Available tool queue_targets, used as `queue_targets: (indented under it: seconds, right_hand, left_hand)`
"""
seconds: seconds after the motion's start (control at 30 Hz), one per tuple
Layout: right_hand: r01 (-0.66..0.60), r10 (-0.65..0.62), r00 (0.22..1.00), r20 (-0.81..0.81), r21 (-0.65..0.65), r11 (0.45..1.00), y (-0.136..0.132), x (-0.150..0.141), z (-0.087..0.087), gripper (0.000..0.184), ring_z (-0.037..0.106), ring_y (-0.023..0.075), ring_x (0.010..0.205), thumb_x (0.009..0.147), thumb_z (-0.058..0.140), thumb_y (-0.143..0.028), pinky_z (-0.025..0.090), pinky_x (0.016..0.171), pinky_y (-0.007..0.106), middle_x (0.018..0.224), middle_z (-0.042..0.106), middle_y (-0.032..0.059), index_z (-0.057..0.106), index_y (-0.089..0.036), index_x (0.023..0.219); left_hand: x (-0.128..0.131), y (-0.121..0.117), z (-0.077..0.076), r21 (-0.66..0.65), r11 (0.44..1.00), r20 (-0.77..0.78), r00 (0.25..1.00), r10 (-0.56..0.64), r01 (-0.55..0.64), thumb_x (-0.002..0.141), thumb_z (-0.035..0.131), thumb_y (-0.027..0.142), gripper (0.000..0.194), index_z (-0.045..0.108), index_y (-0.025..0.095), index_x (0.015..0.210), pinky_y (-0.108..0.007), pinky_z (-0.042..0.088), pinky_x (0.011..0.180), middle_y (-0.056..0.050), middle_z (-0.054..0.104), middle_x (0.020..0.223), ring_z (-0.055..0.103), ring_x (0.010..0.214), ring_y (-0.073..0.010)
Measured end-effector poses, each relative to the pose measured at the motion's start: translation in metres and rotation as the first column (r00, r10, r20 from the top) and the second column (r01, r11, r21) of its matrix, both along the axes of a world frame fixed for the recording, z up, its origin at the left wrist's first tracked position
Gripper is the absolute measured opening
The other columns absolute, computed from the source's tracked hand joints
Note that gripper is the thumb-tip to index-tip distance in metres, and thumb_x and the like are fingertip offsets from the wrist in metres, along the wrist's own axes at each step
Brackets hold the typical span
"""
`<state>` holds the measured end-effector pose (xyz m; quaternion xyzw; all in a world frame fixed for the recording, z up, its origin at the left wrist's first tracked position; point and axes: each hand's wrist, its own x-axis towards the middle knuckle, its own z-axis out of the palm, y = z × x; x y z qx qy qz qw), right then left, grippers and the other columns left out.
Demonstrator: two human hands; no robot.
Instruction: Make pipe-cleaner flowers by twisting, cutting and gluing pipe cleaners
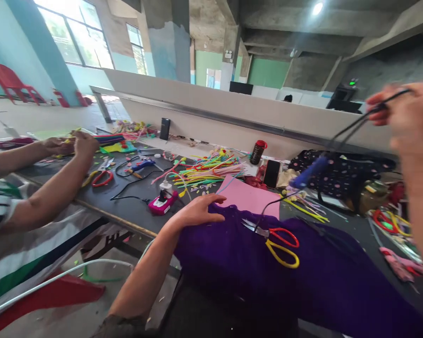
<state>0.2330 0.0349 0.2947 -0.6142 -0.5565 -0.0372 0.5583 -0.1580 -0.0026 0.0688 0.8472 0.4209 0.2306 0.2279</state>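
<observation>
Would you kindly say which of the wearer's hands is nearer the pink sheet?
Left. The left hand is just left of the pink sheet; the right hand is raised, off to its right.

Deep, plain purple covers the cloth (239, 263) at the near side; the scissors (263, 232) on it pair one red handle loop with one yellow; a flat pink sheet (255, 199) shows just beyond; to the right, the black cord (367, 112) leads to a blurred blue tool (312, 172). Pale spots pattern the black bag (331, 169) at far right; the stems (211, 171) mix green, yellow, orange and pink; the power strip (158, 204) is magenta and white; the tabletop (102, 199) is dark grey.
</observation>
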Motion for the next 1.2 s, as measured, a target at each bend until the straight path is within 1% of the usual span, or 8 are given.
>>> queue_targets:
  seconds: [0.23,0.37,0.47,0.53,0.63,0.8,0.97,1.2]
  right_hand:
    - [-0.303,0.308,0.951,-0.036,0.107,0.947,0.016,-0.087,-0.008,0.024,0.045,0.0040,0.041,0.086,0.045,-0.024,0.038,0.040,0.018,0.058,0.054,0.0018,0.061,-0.011,0.073]
    - [-0.329,0.331,0.943,-0.030,0.050,0.943,0.023,-0.096,-0.007,0.025,0.046,0.0025,0.043,0.088,0.043,-0.025,0.040,0.043,0.016,0.060,0.055,0.0010,0.060,-0.011,0.076]
    - [-0.300,0.300,0.954,0.017,0.038,0.953,0.030,-0.083,-0.011,0.029,0.046,0.0024,0.046,0.089,0.042,-0.029,0.040,0.046,0.017,0.065,0.057,0.0032,0.061,-0.009,0.081]
    - [-0.248,0.242,0.966,0.093,0.056,0.967,0.036,-0.070,-0.017,0.035,0.046,0.0035,0.048,0.089,0.040,-0.034,0.039,0.049,0.019,0.067,0.058,0.0054,0.062,-0.007,0.085]
    - [-0.172,0.141,0.934,0.328,0.067,0.983,0.042,-0.059,-0.034,0.035,0.050,0.0074,0.057,0.087,0.041,-0.035,0.039,0.057,0.023,0.071,0.059,0.0067,0.063,-0.007,0.086]
    - [-0.245,0.192,0.681,0.707,-0.028,0.969,0.032,-0.092,-0.086,0.024,0.053,0.0150,0.077,0.087,0.041,-0.022,0.037,0.069,0.026,0.086,0.059,0.0058,0.063,-0.015,0.085]
    - [-0.415,0.375,0.400,0.837,-0.199,0.888,0.007,-0.142,-0.153,0.022,0.047,0.0188,0.090,0.087,0.041,-0.026,0.036,0.077,0.028,0.092,0.054,0.0082,0.061,-0.016,0.085]
    - [-0.553,0.518,0.315,0.795,-0.290,0.781,-0.009,-0.182,-0.193,0.019,0.046,0.0193,0.089,0.087,0.044,-0.026,0.037,0.083,0.032,0.095,0.055,0.0079,0.059,-0.016,0.090]
  left_hand:
    - [0.081,0.018,0.003,-0.156,0.987,0.443,0.890,0.108,-0.042,0.070,0.058,0.044,0.056,0.050,0.018,0.118,-0.033,0.041,0.087,-0.009,0.056,0.116,0.053,0.104,-0.0216]
    - [0.115,0.012,-0.012,-0.317,0.940,0.466,0.884,0.039,0.125,0.073,0.053,0.042,0.044,0.057,0.012,0.105,-0.024,0.045,0.063,-0.005,0.063,0.076,0.058,0.067,-0.0139]
    - [0.093,-0.014,-0.004,-0.351,0.928,0.413,0.910,0.031,0.128,0.083,0.034,0.044,0.042,0.061,0.012,0.090,-0.019,0.039,0.049,0.002,0.052,0.056,0.048,0.048,-0.0082]
    - [0.058,-0.040,0.011,-0.186,0.981,0.363,0.925,0.111,-0.044,0.083,0.038,0.041,0.036,0.060,0.015,0.094,-0.018,0.040,0.054,0.002,0.054,0.061,0.051,0.057,-0.0085]
    - [0.005,-0.085,0.031,0.045,0.934,0.253,0.909,0.332,-0.354,0.082,0.043,0.037,0.029,0.056,0.020,0.102,-0.018,0.040,0.056,0.003,0.058,0.067,0.053,0.059,-0.0089]
    - [-0.023,-0.135,0.018,0.183,0.980,-0.099,0.990,0.096,-0.077,0.084,0.044,0.030,0.022,0.058,0.026,0.100,-0.017,0.042,0.066,0.001,0.063,0.087,0.059,0.075,-0.0104]
    - [-0.022,-0.136,-0.017,-0.025,0.990,-0.394,0.909,-0.137,0.138,0.086,0.039,0.021,0.023,0.062,0.025,0.088,-0.017,0.041,0.057,0.002,0.062,0.077,0.058,0.064,-0.0091]
    - [-0.030,-0.108,-0.004,0.082,0.986,-0.080,0.985,0.153,-0.146,0.086,0.040,0.026,0.023,0.059,0.023,0.098,-0.018,0.041,0.072,0.001,0.062,0.089,0.057,0.081,-0.0094]
